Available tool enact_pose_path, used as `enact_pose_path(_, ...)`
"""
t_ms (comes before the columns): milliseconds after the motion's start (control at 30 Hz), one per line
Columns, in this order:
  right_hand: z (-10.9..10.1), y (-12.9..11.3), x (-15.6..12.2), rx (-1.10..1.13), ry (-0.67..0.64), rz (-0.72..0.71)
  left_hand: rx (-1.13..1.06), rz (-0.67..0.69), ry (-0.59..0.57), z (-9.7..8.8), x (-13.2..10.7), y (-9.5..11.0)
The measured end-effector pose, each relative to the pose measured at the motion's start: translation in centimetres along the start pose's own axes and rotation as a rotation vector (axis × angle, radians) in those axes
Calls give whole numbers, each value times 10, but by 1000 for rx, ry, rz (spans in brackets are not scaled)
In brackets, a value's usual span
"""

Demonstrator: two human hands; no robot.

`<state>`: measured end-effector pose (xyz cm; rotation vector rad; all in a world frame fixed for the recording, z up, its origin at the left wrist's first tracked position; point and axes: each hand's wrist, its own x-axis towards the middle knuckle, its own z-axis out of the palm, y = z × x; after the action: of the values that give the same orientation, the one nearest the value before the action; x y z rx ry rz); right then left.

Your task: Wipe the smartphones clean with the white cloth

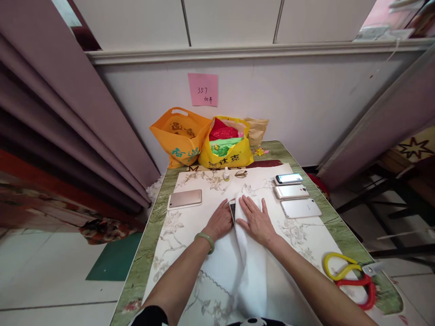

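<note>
My left hand (220, 222) curls over a white cloth (249, 267) and grips the edge of a phone (233, 209) that is mostly wrapped in it; only a dark strip with a pale rim shows. My right hand (256, 219) lies flat with fingers spread on the cloth, pressing it over the phone. A green bangle (205, 240) sits on my left wrist. Both hands rest mid-table on a floral sheet (176, 226).
A gold phone (185, 198) lies left; three phones (295, 194) are lined up right. A small bottle (226, 174) and a ring-shaped item (241, 174) sit behind. Orange bag (180, 136) and yellow bag (226, 145) stand against the wall. Yellow and red loops (350, 276) lie at the right edge.
</note>
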<state>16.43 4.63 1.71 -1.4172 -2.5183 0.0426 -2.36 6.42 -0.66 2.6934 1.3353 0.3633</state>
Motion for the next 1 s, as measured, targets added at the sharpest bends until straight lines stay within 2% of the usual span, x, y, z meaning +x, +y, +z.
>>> enact_pose_path(100,6,-7,-7,-12,30,-1,-14,-13,-1,-2,0,1)
enact_pose_path(300,5,-11,-75,7,40,-127,-40,-4,-19,-5,0,2)
enact_pose_path(400,-4,-6,-91,24,12,-206,-41,-5,0,-5,0,1)
enact_pose_path(500,-10,-4,-77,25,7,-255,-41,3,6,-3,0,0)
enact_pose_path(600,-9,-8,-42,28,16,-265,-23,28,19,2,-2,-2)
enact_pose_path(700,-5,-17,-7,28,26,-167,19,17,26,9,-4,-4)
enact_pose_path(767,-2,-23,5,10,42,-110,43,-2,14,12,-5,-5)
enact_pose_path(867,2,-29,-4,-6,43,-121,49,-11,0,11,-6,-4)
enact_pose_path(1000,0,-27,-52,9,2,-214,-41,-12,25,1,-3,0)
